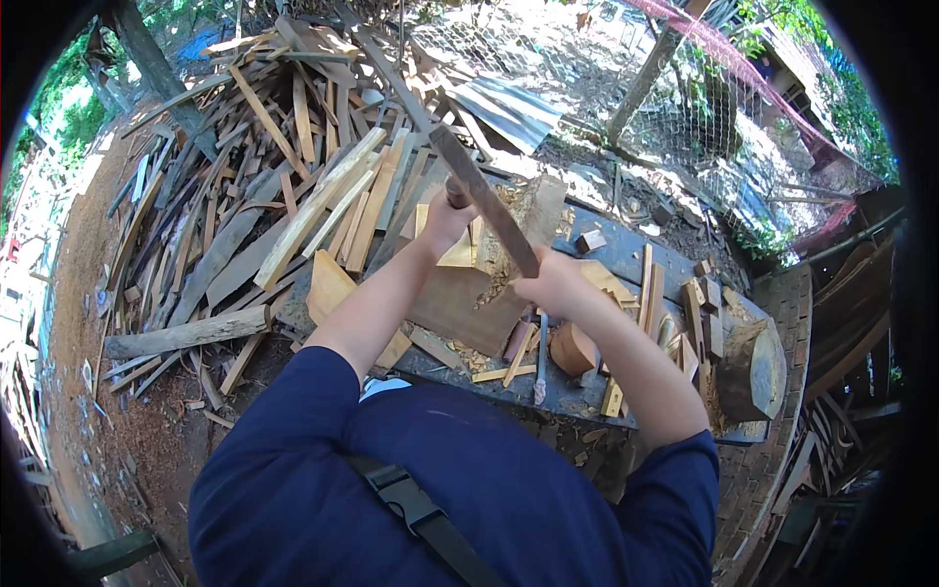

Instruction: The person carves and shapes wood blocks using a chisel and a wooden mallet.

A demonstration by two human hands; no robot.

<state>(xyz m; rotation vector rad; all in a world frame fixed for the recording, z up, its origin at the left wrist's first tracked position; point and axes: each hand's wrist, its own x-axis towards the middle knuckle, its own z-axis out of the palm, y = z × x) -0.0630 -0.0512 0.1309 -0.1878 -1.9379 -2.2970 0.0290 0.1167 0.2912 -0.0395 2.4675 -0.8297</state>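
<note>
1. Head view: the right hand (553, 284) is gripping the near end of a dark wooden bar (484, 201), its fingers curling round it.
2. The left hand (447, 227) is clasping a dark, rounded handle (457, 190); whether this is joining the bar, I cannot tell.
3. The bar is slanting above a cluttered workbench (641, 256).
4. A plank heap (259, 181) is lying beyond, leftward; a thick log (751, 370) is resting rightward.

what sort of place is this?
Likely an outdoor woodworking yard: a large heap of scrap boards, a dark worktable littered with wood offcuts, and a wire-mesh fence beyond.
</note>
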